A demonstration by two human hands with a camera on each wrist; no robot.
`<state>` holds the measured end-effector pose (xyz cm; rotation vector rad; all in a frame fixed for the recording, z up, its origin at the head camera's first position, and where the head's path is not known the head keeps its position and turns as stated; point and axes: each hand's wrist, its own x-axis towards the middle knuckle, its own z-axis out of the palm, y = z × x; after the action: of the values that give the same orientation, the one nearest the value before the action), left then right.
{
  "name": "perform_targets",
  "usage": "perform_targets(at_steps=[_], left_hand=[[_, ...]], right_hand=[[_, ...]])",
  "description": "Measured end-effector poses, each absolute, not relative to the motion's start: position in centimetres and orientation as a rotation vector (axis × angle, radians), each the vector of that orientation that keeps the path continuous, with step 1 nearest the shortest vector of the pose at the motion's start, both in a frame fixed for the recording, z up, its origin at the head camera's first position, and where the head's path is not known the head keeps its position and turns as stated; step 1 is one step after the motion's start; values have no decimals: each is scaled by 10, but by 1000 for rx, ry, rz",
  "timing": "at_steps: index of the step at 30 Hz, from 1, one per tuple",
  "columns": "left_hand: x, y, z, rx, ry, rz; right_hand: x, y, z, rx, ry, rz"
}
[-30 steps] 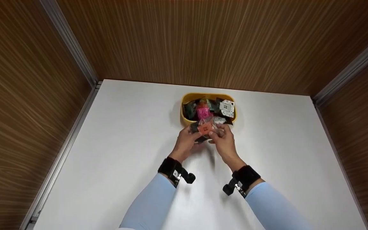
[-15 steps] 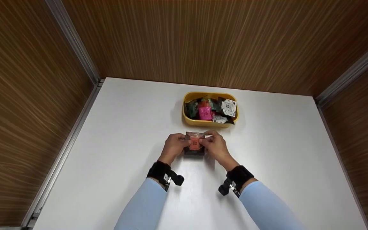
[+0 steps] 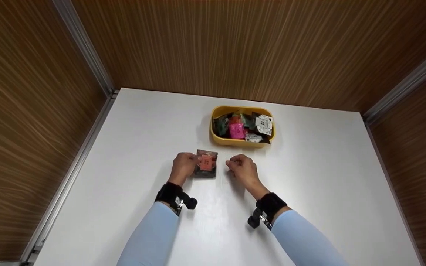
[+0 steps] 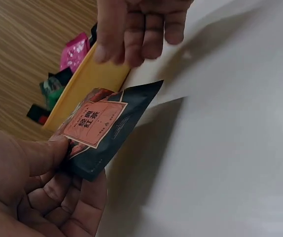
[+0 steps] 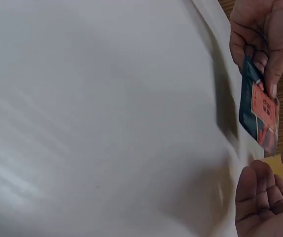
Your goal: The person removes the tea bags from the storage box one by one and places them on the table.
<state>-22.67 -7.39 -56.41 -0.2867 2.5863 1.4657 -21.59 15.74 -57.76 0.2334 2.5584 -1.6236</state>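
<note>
One black-tea packet (image 3: 206, 163), one bin (image 3: 231, 142), at least five binned packets (image 3: 237, 131), two wristbands (image 3: 168, 193), two sleeves (image 3: 150, 234)

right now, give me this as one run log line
left hand: pinches tea packet above white table | right hand: holds nothing, apart from tea packet | yellow bin: other packets inside

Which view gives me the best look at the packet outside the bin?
The left wrist view: the packet appears largest there, and the print on its orange label is clearest. The head view shows it small, from above. The right wrist view shows it slanted near the right edge, its print blurred.
</note>
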Motion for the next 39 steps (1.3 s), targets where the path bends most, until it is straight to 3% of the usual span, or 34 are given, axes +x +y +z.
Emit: perform_targets(at_steps=[9, 17, 27, 39], left_hand=[[-243, -150, -570, -415, 2724, 1216], [-254, -182, -572, -499, 2816, 1092], [-267, -194, -574, -553, 2826, 1085], [-275, -179, -576, -487, 2828, 1121]], right_hand=[[-215, 188, -582, 265, 2609, -1623], [-215, 211, -580, 302, 2637, -1607], [-215, 229, -575, 387, 2612, -1593], [-215, 237, -577, 390, 2623, -1591]])
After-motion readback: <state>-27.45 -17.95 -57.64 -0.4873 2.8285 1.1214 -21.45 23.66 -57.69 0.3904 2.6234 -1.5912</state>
